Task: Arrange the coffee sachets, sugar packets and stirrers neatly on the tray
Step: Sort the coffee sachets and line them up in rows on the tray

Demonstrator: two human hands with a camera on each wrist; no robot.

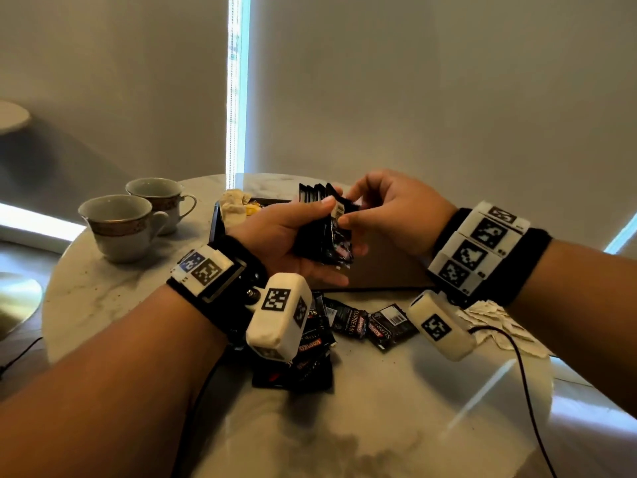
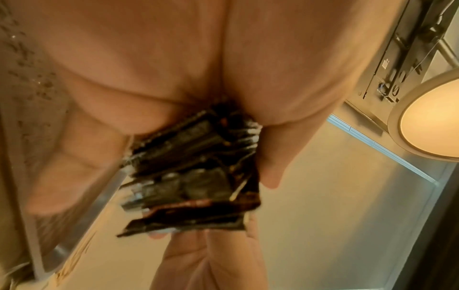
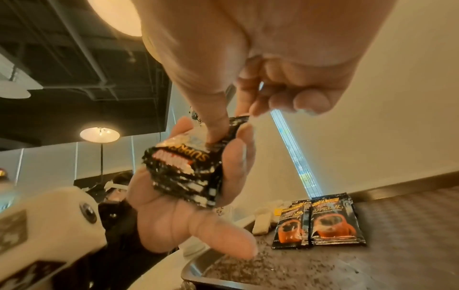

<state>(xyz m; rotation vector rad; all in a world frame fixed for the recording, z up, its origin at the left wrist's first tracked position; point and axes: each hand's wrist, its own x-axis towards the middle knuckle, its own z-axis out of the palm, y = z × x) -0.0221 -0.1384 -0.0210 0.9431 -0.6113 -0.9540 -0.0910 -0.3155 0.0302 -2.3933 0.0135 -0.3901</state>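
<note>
Marble tabletop (image 1: 113, 298), round and pale, stands before a plain wall with a bright window strip. Above its middle the left hand (image 1: 293, 243) grips a stack of black coffee sachets (image 1: 322, 236) — fingers curled round them, thumb on top. The right hand (image 1: 389, 212) pinches the top of the stack between thumb and fingers. Both hands hover over a dark tray (image 3: 402, 231), where two sachets (image 3: 323, 223) already lie side by side on its far part, next to pale sugar packets (image 3: 263, 221). More loose sachets (image 1: 372, 326) lie scattered on the near tabletop, below the wrists. White paper packets (image 1: 496, 322) lie at the right, near a black cable (image 1: 524, 381). Two empty teacups (image 1: 120, 225) sit touching at the far left — well apart from the tray.
</note>
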